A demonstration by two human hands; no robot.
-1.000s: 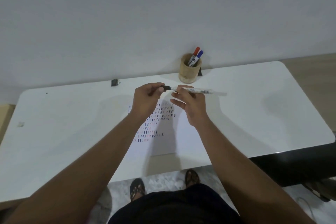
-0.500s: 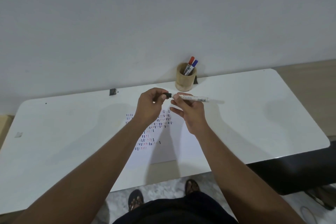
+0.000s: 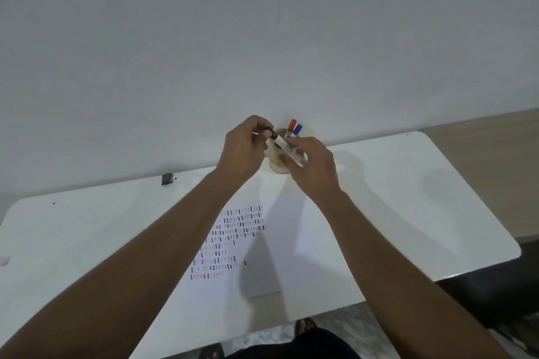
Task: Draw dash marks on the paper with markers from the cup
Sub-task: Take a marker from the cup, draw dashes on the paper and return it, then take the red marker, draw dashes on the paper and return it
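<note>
Pale grey wall filled the upper half of the view, and below it lay a white table (image 3: 408, 198) with rounded corners. Both bare forearms reached forward and upward from the bottom edge, converging at the table's far side, right in front of the cup (image 3: 277, 167), which was mostly hidden behind the hands. The left hand (image 3: 243, 151) was curled, thumb and fingertips pinched on the black cap end of the marker (image 3: 287, 148). The right hand (image 3: 315, 167) was closed loosely round the marker's white barrel, palm turned down, fingers bent. The marker's long axis ran diagonally, its capped black end pointing up and to the left, its tail end down and to the right against the right hand's fingers. Whether the cap was fully seated could not be told. Two more markers stood in the cup, one red-capped (image 3: 292, 126), one blue-capped (image 3: 297, 130), leaning side by side with caps up. The paper (image 3: 262, 256) lay flat near the front edge, between the forearms, with rows of short dashes (image 3: 230, 239) in dark and reddish ink on its left part. A small dark object (image 3: 166, 179) sat at the far left edge of the table.
</note>
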